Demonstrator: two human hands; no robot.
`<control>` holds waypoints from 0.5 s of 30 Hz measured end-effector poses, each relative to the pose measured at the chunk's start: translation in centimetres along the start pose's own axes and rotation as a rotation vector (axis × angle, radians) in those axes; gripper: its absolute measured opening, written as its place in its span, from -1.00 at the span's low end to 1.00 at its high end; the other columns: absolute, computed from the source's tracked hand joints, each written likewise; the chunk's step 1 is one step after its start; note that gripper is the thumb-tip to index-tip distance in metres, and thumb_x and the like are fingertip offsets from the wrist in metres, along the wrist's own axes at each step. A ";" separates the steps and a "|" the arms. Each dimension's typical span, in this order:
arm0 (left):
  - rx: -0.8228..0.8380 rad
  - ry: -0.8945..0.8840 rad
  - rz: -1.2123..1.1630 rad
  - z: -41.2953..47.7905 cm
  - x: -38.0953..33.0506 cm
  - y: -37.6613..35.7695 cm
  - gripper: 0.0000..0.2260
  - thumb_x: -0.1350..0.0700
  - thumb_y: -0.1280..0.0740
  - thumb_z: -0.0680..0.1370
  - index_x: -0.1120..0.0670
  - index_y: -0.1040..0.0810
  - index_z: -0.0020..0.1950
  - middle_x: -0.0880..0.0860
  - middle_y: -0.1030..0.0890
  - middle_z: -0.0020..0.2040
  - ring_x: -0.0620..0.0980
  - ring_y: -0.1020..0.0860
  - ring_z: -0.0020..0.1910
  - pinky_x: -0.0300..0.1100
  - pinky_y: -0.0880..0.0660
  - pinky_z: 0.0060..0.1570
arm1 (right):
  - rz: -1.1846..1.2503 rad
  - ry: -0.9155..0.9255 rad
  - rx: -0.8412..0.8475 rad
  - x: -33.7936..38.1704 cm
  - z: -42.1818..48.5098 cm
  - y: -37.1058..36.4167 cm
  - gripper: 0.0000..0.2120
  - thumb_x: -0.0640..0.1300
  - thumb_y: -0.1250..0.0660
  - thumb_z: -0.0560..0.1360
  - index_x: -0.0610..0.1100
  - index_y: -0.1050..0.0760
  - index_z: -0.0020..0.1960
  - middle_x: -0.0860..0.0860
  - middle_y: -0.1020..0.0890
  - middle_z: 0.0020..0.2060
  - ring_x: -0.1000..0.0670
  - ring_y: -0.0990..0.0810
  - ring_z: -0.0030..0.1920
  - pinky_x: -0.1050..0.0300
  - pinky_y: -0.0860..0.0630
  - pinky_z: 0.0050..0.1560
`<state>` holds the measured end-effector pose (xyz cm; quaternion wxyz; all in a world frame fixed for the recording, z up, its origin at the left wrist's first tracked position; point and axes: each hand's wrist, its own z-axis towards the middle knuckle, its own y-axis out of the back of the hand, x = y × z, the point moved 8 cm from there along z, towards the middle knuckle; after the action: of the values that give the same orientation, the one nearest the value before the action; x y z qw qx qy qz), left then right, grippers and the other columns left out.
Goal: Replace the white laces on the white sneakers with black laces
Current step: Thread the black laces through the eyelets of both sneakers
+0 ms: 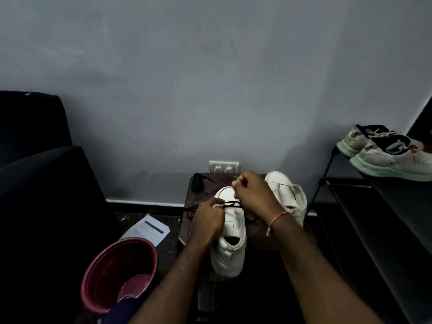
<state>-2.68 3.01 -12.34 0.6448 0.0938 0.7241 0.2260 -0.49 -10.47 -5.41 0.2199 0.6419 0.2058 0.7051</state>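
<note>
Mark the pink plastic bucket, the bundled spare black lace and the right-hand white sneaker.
Pink plastic bucket (109, 270), head view, inner wall.
Bundled spare black lace (197, 182), head view, bundle's middle.
Right-hand white sneaker (277, 180), head view, toe cap.

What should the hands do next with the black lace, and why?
Probably the right hand should pull the lace end taut. The black lace crosses the near sneaker only low by the toe, the left hand grips that shoe's side, and nothing looks laced higher up.

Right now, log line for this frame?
step: lacing | left hand: grips near sneaker | right hand: pinches black lace | far sneaker: not held
</note>
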 end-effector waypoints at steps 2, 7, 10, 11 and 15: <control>0.001 0.010 0.006 -0.1 0.0 0.0 -0.60 0.03 -0.15 0.31 -0.03 -0.66 0.03 0.04 -0.67 0.06 0.05 -0.59 0.08 -0.17 -0.48 0.05 | -0.297 0.033 0.004 -1.4 0.1 -0.6 -0.81 -0.13 -0.35 0.46 -0.05 -0.44 -0.31 -0.06 -0.67 -0.23 -0.09 -0.61 -0.15 0.05 -0.52 -0.09; -0.005 0.025 -0.020 -0.2 0.1 -0.1 -0.63 0.03 -0.18 0.34 -0.03 -0.67 0.03 0.02 -0.67 0.07 0.02 -0.58 0.08 -0.23 -0.42 0.00 | -0.588 0.037 0.139 -3.6 -0.1 -2.1 -0.90 -0.19 -0.34 0.45 -0.12 -0.62 -0.08 -0.13 -0.68 -0.04 -0.16 -0.63 0.05 0.08 -0.55 0.04; -0.009 0.027 -0.030 -0.3 0.0 -0.2 -0.56 0.03 -0.13 0.26 -0.02 -0.68 0.01 0.02 -0.68 0.06 0.01 -0.58 0.08 -0.24 -0.44 0.01 | -0.720 0.094 0.109 -3.5 -0.6 -2.3 -0.83 -0.15 -0.30 0.50 -0.18 -0.60 0.02 -0.17 -0.65 0.02 -0.21 -0.61 0.10 0.02 -0.52 0.03; -0.009 0.029 -0.034 -0.3 0.1 -0.3 -0.57 0.03 -0.13 0.27 -0.02 -0.68 0.00 0.02 -0.68 0.05 0.01 -0.59 0.08 -0.23 -0.44 0.01 | -0.736 0.103 0.088 -3.2 -0.6 -2.1 -0.83 -0.17 -0.29 0.50 -0.20 -0.58 0.03 -0.19 -0.64 0.03 -0.22 -0.60 0.10 0.01 -0.52 0.03; -0.025 0.036 -0.004 0.0 0.5 -0.2 -0.75 0.15 -0.26 0.47 -0.02 -0.66 0.05 0.05 -0.67 0.07 0.06 -0.58 0.07 -0.22 -0.42 -0.03 | -0.555 0.063 0.101 -2.0 0.6 -1.6 -0.88 -0.19 -0.28 0.51 -0.17 -0.59 -0.11 -0.14 -0.66 -0.08 -0.17 -0.61 0.00 0.09 -0.45 -0.05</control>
<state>-2.74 3.04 -12.85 0.6333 0.0806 0.7328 0.2353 0.34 -10.34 -7.91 0.3657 0.5491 0.4154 0.6263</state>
